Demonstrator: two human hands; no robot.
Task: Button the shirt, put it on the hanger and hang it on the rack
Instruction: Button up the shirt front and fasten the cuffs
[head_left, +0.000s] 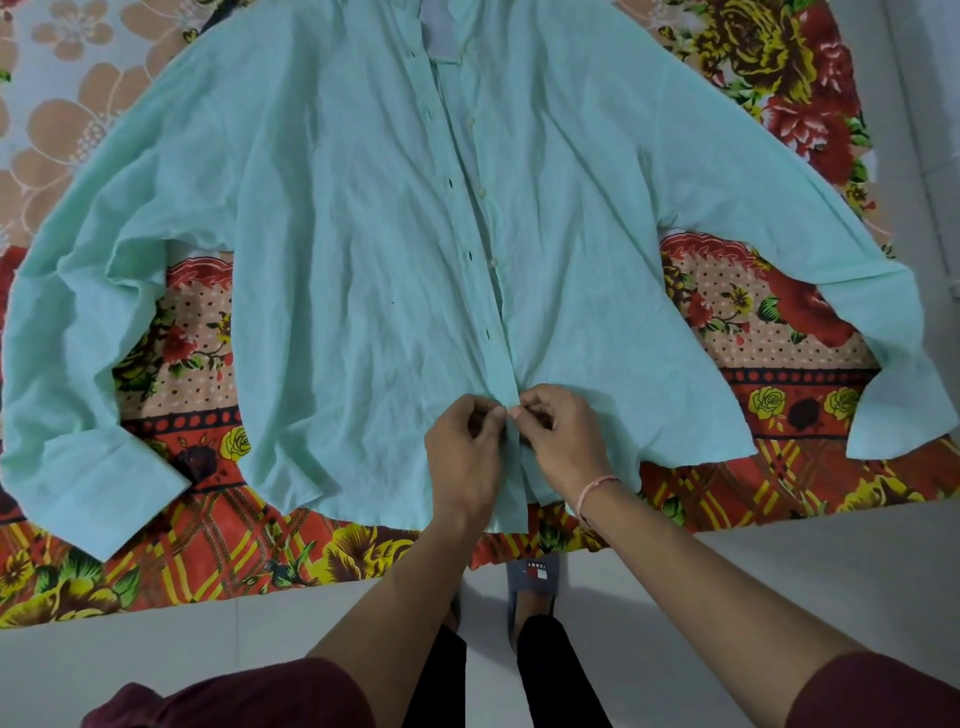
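One mint-green long-sleeved woven shirt (337, 234) lies front up at the centre of the frame on a bed, its two sleeves spread to the left and right edges. Five dark buttonholes (469, 255) and three pale buttons (493, 260) can be counted along the unfastened front opening. Two hands meet at the lower centre, just above the hem: the left hand (462, 457) and the right hand (563, 441) each have a grip pinching a placket edge, fingertips nearly touching. One pink thread bracelet (597, 484) circles the right wrist. The bed carries a red, yellow and orange floral bedspread (753, 332). Pale tiled floor (727, 582) fills the bottom and right edge; one dark slipper (535, 566) shows at lower centre.
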